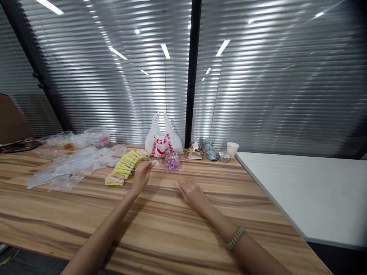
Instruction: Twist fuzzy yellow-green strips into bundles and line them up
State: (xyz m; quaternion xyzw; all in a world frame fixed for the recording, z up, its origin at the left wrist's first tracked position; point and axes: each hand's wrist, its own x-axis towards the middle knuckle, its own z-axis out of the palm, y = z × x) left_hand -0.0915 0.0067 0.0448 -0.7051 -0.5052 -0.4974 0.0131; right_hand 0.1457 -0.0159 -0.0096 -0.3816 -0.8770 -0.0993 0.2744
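My left hand (142, 175) reaches over the table with thumb and fingers pinched together. At its fingertips is a small clear and whitish thing (155, 162), perhaps a roll or a piece of plastic; its kind does not show plainly. Just left of that hand lie yellow and tan bundles (126, 165) in a slanting row. A tangled pile of pink and purple strands (172, 162) sits to the right of the clear thing. My right hand (192, 194) lies low over the wood, its fingers stretched out to the left, and no object shows in it.
Clear plastic bags (77, 164) spread over the left of the wooden table (160, 236). Along the back stand a white carrier bag (164, 142), a gold tissue pack (195, 151), a folded blue-grey umbrella (210, 149), a roll of tape (224, 156) and a paper cup (232, 149). A white surface (309, 191) adjoins at right.
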